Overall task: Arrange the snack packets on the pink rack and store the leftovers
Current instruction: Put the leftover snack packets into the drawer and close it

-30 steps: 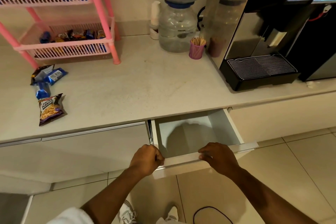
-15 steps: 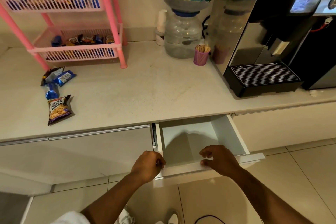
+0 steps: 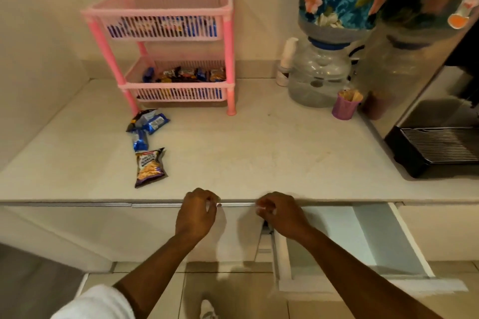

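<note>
The pink rack [image 3: 229, 59] stands at the back of the counter, with snack packets in both of its tiers. In front of it lie loose packets: a peanut packet [image 3: 150, 167], a small blue packet [image 3: 140, 140] and two more blue packets [image 3: 153, 122]. My left hand [image 3: 197, 212] and my right hand [image 3: 281, 216] have their fingers curled over the metal top edge of the closed drawer front [image 3: 233, 233] under the counter. To the right, a white drawer [image 3: 375, 238] stands pulled out, with nothing visible inside it.
A water dispenser bottle [image 3: 318, 77] with a floral cover and a purple cup of sticks [image 3: 346, 106] stand at the back right. A black coffee machine with its drip tray [image 3: 438, 147] fills the right end of the counter. Tiled floor lies below.
Both hands let go of the open drawer's front and moved up and left to the top edge of the neighbouring closed drawer. The view swung left.
</note>
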The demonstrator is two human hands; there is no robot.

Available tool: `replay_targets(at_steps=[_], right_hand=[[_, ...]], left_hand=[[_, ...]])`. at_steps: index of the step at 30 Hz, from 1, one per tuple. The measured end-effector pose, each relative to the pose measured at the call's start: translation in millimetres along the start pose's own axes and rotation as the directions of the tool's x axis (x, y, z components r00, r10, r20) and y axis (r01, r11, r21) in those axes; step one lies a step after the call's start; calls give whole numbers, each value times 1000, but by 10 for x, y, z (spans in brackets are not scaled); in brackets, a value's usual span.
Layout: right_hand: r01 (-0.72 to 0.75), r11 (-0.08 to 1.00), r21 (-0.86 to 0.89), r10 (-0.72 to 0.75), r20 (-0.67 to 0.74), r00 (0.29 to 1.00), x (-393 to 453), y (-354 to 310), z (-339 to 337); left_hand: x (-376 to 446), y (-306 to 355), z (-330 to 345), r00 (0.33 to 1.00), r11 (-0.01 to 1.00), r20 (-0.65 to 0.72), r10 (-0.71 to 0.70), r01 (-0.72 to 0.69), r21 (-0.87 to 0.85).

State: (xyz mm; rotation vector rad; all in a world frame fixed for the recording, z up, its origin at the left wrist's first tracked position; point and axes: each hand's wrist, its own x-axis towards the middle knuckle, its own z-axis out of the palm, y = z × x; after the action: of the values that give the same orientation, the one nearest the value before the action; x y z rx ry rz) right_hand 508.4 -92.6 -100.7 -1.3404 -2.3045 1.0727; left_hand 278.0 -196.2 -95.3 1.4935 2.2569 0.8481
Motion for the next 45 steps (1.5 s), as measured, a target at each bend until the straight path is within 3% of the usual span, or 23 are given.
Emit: replay_targets(at_steps=[4,8,12,15,18,20,23,26,35,40,45], right_hand=[[112,994,-4,-112,18,994,601,-607,297],[215,976,-37,-213,67,975,1241,-1227,630],[304,943,-134,-287,128,949,1947,-1819,1009],[335,910,-245,-299,170,939,2474,-2156,1237],[363,871,-332,-305,214,928,2940,-2355,1393],[391,840,-377,-317,245,916,3204,-2427,1485],[421,783,-457,-350,237,907,3502,-2488,1601],[461,699,-548,-401,234,886,3718,-2525,1689],[458,423,-782,-479,236,845,3955,-2468,1753],[496,464,-734,-473,268,839,3840,-2292,1693],[498,574,-650,-496,209,843,3527,-2004,1508]], left_hand=[[342,-421,-464,983,991,-169,-66,84,100],[745,-806,-850,927,938,-300,-227,290,188],[1115,-1276,-1043,917,903,-188,-351,385,190],[1291,-1528,-1023,948,920,-107,-300,317,229],[1392,-1646,-971,948,941,-22,-318,319,116],[1432,-1680,-937,939,934,-13,-344,343,96],[1451,-1678,-912,964,939,-55,-261,267,216],[1466,-1753,-927,972,948,-42,-230,234,216],[1505,-1871,-930,977,979,-67,-200,202,13],[1481,-1856,-934,977,988,-145,-156,153,-32],[1448,-1666,-887,953,970,-185,-241,235,-57]])
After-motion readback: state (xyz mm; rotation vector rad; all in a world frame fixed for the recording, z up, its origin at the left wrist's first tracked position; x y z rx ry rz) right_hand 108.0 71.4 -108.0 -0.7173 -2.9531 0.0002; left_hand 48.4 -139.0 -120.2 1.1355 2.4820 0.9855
